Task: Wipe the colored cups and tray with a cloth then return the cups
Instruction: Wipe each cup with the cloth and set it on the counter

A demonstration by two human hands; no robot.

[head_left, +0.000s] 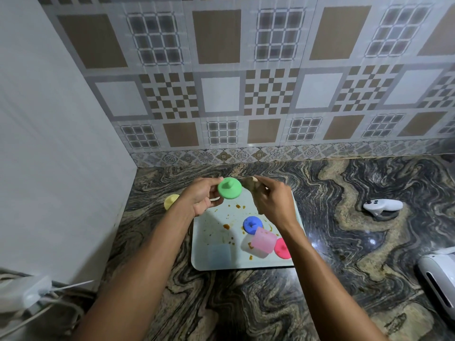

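Bare forearms point(147, 271) are stretching up from the bottom edge of the head view, crossing the marbled countertop point(270, 303) toward the pale tray point(209, 242).

The left hand point(202, 196) is gripping the green cup point(229, 188) by its rim, fingers curled round it, and is holding it in the air above the tray's far edge. The right hand point(270, 205) is clutching a bunched brownish cloth point(250, 184), which is meeting the cup's right side.

Trouble seems likeliest from that light fingertip hold: a firm rub of the cloth could be pushing the green cup out of the fingers and down onto the brown stains point(226, 226) that are dotting the tray. The right forearm is also passing just above the pink cup point(263, 239), which is lying on its side beside the blue cup point(252, 223), so a low sweep could be knocking either one. The cloth is already looking soiled and may be smearing rather than cleaning.

The green cup is sitting between the two hands, touching both the left fingers and the cloth. A yellow cup point(171, 201) is resting on the countertop, just left of the left wrist and off the tray
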